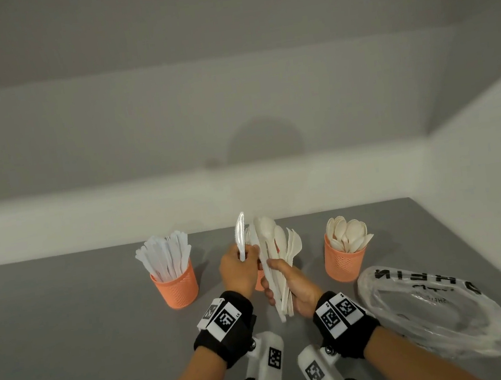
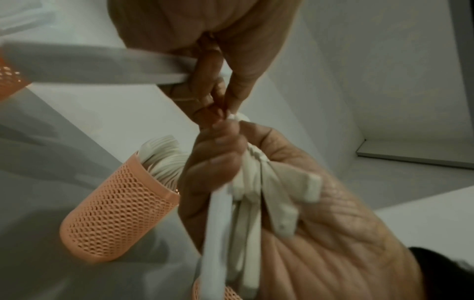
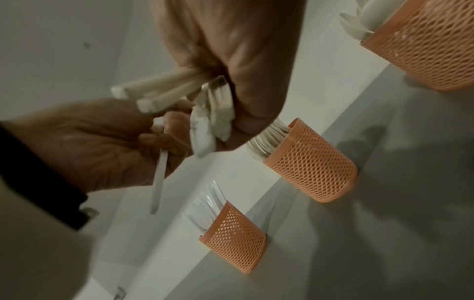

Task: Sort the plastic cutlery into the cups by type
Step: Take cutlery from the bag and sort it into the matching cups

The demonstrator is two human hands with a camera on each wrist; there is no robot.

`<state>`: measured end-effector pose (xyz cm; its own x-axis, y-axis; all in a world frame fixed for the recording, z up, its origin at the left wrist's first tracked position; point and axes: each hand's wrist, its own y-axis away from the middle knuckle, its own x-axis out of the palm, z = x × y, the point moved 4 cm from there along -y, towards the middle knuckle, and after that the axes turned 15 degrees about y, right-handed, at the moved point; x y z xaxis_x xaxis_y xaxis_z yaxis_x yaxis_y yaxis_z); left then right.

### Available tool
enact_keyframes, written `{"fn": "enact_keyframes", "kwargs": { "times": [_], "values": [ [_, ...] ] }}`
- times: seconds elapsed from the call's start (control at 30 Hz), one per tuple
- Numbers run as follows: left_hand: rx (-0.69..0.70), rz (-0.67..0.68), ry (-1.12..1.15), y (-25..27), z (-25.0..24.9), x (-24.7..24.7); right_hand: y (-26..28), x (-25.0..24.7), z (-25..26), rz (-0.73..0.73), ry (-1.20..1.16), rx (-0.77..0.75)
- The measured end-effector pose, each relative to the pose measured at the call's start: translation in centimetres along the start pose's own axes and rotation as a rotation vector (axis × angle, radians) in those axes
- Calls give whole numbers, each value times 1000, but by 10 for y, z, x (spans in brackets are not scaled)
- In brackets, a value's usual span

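Knife: a clear plastic knife (image 1: 241,236) stands blade up above the worktop (image 1: 87,336), pinched by its handle in the left hand (image 1: 239,268).
Bundle: the right hand (image 1: 289,286) has its fingers curled round a mixed bundle of cutlery (image 1: 274,250), just beside the knife.
Left cup: orange mesh cup of knives (image 1: 175,285), well left of the hands.
Middle cup: orange mesh cup of forks (image 3: 311,162), behind the hands.
Right cup: orange mesh cup of spoons (image 1: 344,257).
Bag: a clear plastic bag (image 1: 431,309) lies near the right cup.
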<state>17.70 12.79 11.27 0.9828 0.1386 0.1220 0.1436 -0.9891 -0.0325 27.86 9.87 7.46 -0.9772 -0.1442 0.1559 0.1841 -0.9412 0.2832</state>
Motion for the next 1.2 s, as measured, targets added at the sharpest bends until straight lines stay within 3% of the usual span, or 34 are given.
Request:
{"fn": "enact_keyframes", "kwargs": {
  "times": [0.33, 0.53, 0.67, 0.77, 1.0, 1.2],
  "values": [
    [-13, 59, 32, 3, 16, -4, -14, 4, -1, -82, 123, -92],
    [-47, -125, 79, -12, 20, -33, -32, 2, -5, -131, 270, -44],
    [-128, -141, 195, -30, 19, -61, -34, 10, -2, -92, 197, -34],
    [-77, -166, 168, -44, 7, -83, -37, 15, -1, -50, 178, -15],
    [39, -387, 298, -98, -39, -134, -53, 12, 1, -60, 107, 33],
    [144, -271, 69, -124, -28, -136, -56, 9, 6, -82, 180, 23]
  ]
}}
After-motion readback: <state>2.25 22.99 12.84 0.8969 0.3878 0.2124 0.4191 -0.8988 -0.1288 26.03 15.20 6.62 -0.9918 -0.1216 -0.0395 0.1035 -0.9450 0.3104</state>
